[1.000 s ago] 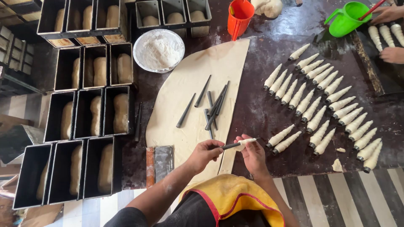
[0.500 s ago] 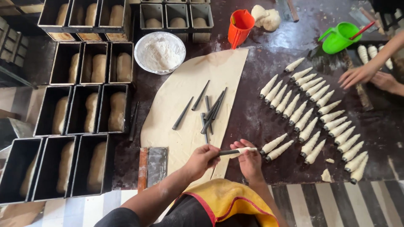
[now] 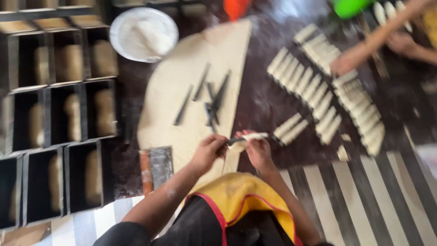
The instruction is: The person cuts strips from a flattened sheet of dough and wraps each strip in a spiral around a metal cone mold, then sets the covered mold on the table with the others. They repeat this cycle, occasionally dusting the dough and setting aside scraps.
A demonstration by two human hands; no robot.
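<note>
The picture is blurred. Both hands meet over the near edge of a dark table. My left hand (image 3: 208, 151) grips the dark bare end of a thin metal cone mould (image 3: 248, 137). My right hand (image 3: 257, 150) is closed on its pale end, where a dough strip is wound on. A strip of dough hangs down between the hands. Just beyond lies a large sheet of rolled dough (image 3: 200, 64) with several bare dark cone moulds (image 3: 210, 98) on it. Two wrapped cones (image 3: 291, 128) lie right of my right hand.
Rows of dough-wrapped cones (image 3: 327, 89) fill the right of the table; another person's hand (image 3: 342, 64) reaches over them. Black loaf tins (image 3: 68, 109) with dough stand left. A flour bowl (image 3: 143, 33), a bench scraper (image 3: 157, 166), an orange cup (image 3: 236, 6) and a green container (image 3: 349, 6) are also there.
The view has come closer and blurred. My hands stay on the cone, with more dough wound on. Another person's arm has reached in over the rows of wrapped cones.
</note>
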